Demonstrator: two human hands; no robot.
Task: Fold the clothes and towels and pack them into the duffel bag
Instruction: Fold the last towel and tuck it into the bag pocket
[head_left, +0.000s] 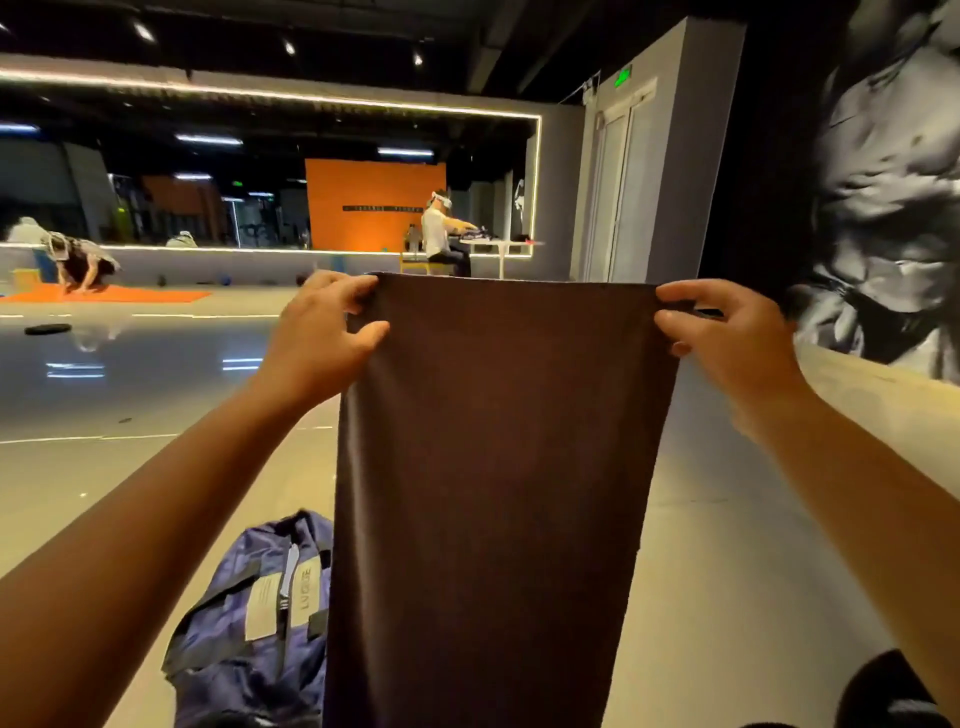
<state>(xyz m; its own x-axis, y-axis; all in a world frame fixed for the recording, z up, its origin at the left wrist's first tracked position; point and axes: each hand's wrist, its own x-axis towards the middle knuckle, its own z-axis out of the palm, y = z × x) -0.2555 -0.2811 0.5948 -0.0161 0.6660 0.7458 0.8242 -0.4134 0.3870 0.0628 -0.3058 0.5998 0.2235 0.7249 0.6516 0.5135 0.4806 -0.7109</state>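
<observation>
- While held up at chest height: one dark brown towel (498, 467), hanging straight down, top edge taut.
- Two hands: left hand (322, 338) pinching the top left corner, right hand (727, 338) pinching the top right.
- One blue duffel bag (249, 623) on the floor (727, 571), near left, partly behind the towel.

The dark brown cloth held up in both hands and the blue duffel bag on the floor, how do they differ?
The dark brown cloth is plain and hangs flat, stretched by its top corners between the left hand and right hand; the blue duffel bag is patterned, with pale label patches and black straps, and lies slumped on the floor, untouched. The cloth hides part of the bag. Both are soft fabric.
</observation>
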